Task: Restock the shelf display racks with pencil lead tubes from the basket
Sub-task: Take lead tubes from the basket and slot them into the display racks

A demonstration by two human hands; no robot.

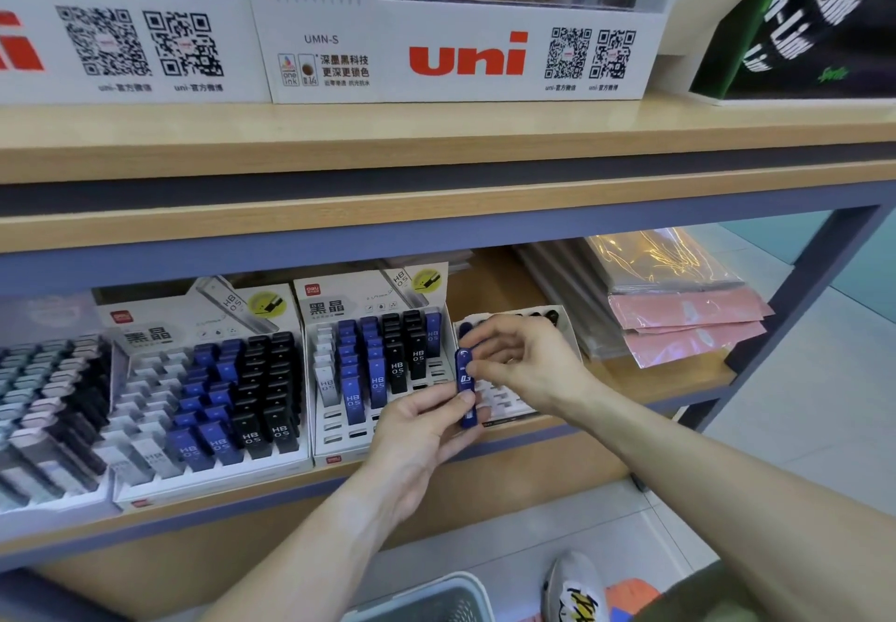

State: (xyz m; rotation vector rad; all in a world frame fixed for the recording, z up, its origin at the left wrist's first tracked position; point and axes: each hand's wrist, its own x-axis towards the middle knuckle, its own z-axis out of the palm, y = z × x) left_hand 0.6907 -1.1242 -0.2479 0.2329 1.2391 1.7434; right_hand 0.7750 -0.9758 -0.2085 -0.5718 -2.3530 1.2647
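The left hand (pixel 421 432) and right hand (pixel 521 363) both pinch one upright dark blue plastic pencil lead tube (pixel 466 388), left thumb at its lower part, right fingertips at its middle. The tube hangs just in front of a white cardboard display rack (pixel 334 432) of blue, black and white tubes. Nearer, low down, a grey plastic basket (pixel 436 595) rim shows

Your left hand (pixel 422 432) and right hand (pixel 519 359) together pinch one upright blue lead tube (pixel 465 388) in front of the partly filled display rack (pixel 378 369). The grey basket (pixel 436 597) sits on the floor below, beside your shoe (pixel 574 582).
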